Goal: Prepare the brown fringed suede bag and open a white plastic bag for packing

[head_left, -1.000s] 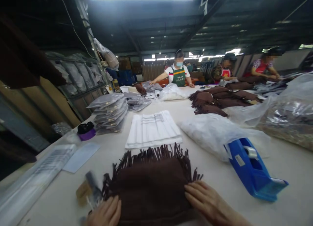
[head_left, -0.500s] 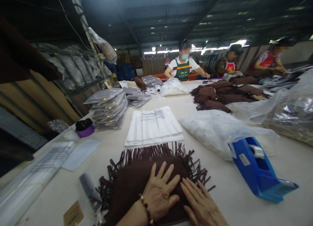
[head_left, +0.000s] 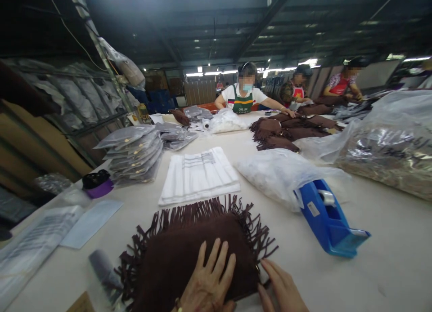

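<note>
A folded brown fringed scarf (head_left: 189,244) lies on the white table (head_left: 371,276) right in front of me. My left hand (head_left: 207,283) lies flat on top of it with the fingers spread. My right hand (head_left: 281,289) rests beside the scarf's right edge, fingers stretched out and touching the edge. Neither hand holds anything.
A blue tape dispenser (head_left: 329,220) stands to the right, next to a white plastic bag (head_left: 273,172). A stack of white folded sheets (head_left: 197,175) lies ahead, bagged packs (head_left: 133,152) at the left. Brown scarves (head_left: 283,130) are piled farther back, where three people work.
My left hand moved from the table's near edge onto the scarf and then slid back toward me. My right hand drew back to the scarf's right edge. The view shifted a little.
</note>
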A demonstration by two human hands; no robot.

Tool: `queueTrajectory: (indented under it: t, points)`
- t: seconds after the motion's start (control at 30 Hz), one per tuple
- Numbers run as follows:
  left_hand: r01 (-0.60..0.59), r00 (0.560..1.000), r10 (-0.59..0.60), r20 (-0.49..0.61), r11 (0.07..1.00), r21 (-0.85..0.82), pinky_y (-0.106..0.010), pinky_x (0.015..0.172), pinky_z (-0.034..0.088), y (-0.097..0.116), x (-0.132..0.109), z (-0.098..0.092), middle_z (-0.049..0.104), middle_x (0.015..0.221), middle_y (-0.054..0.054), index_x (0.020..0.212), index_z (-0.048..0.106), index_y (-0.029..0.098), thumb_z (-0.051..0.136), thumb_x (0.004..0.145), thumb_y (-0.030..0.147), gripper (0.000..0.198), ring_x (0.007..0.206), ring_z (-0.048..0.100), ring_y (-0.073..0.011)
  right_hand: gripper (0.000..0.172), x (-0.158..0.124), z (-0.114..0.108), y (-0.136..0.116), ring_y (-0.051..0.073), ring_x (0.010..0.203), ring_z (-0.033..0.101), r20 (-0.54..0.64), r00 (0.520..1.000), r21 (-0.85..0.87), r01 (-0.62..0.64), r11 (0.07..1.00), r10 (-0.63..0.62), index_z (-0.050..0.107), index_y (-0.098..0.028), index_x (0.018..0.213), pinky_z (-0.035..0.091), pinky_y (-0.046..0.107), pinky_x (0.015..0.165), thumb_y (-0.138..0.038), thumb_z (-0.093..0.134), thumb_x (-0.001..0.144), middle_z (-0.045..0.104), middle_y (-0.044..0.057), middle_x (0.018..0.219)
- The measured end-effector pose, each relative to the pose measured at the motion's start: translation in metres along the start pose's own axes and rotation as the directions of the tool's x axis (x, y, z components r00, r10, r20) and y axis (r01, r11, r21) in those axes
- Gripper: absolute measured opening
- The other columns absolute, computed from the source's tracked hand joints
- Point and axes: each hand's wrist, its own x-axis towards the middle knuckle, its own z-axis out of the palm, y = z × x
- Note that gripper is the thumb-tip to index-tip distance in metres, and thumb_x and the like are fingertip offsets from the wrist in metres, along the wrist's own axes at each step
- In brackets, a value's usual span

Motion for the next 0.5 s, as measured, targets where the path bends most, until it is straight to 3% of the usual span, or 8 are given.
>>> queueTrajectory:
  t: [0.07, 0.17, 0.23, 0.37, 0.5]
  points:
    - [0.015, 1.000, -0.016, -0.021, 1.000, -0.011, -0.063, 0.091, 0.036, 0.006, 0.006, 0.006, 0.038, 0.137, -0.021, 0.135, 0.030, 0.010, 0.045, 0.082, 0.048, 0.067, 0.125, 0.035, -0.0397, 0.032, 0.026, 0.005, -0.004, 0.022, 0.086, 0.066, 0.089, 0.971, 0.002, -0.221, 0.975, 0.220, 0.051, -0.015, 0.115, 0.055, 0.032, 0.071, -0.028, 0.042, 0.087, 0.067, 0.013, 0.099]
    - [0.057, 0.995, -0.058, -0.078, 0.998, -0.013, -0.064, 0.091, 0.034, 0.015, 0.016, 0.013, 0.040, 0.136, -0.020, 0.134, 0.032, 0.008, 0.038, 0.083, 0.054, 0.068, 0.125, 0.036, -0.0391, 0.025, 0.074, 0.012, -0.010, 0.022, 0.065, 0.066, 0.281, 0.855, -0.022, -0.448, 0.894, 0.435, 0.059, -0.015, 0.088, 0.052, 0.031, 0.057, -0.031, 0.039, 0.087, 0.068, 0.010, 0.073]
    - [0.090, 0.985, -0.085, -0.152, 0.996, 0.023, -0.060, 0.094, 0.031, 0.018, 0.018, 0.014, 0.042, 0.135, -0.020, 0.133, 0.033, 0.007, 0.037, 0.081, 0.062, 0.075, 0.125, 0.037, -0.0369, 0.024, 0.101, 0.014, -0.013, 0.020, 0.058, 0.064, 0.354, 0.836, 0.010, -0.452, 0.892, 0.420, 0.059, -0.017, 0.073, 0.048, 0.028, 0.052, -0.033, 0.044, 0.084, 0.066, 0.006, 0.063]
    - [0.219, 0.926, -0.184, -0.328, 0.973, 0.071, -0.058, 0.102, 0.019, 0.014, 0.012, -0.003, 0.041, 0.136, -0.021, 0.135, 0.029, 0.004, 0.040, 0.073, 0.073, 0.094, 0.130, 0.027, -0.0366, 0.023, 0.141, 0.009, -0.029, 0.015, 0.058, 0.060, 0.425, 0.863, 0.140, -0.360, 0.922, 0.273, 0.057, -0.018, 0.065, 0.043, 0.024, 0.052, -0.031, 0.046, 0.081, 0.065, 0.003, 0.064]
    - [0.392, 0.830, -0.369, -0.419, 0.919, -0.032, -0.060, 0.103, 0.017, 0.008, 0.005, -0.027, 0.031, 0.141, -0.023, 0.137, 0.024, 0.002, 0.052, 0.074, 0.060, 0.090, 0.133, 0.018, -0.0401, 0.020, 0.171, -0.004, -0.054, 0.015, 0.065, 0.058, 0.498, 0.845, 0.292, -0.377, 0.879, 0.197, 0.058, -0.017, 0.073, 0.041, 0.024, 0.057, -0.028, 0.043, 0.080, 0.066, 0.003, 0.072]
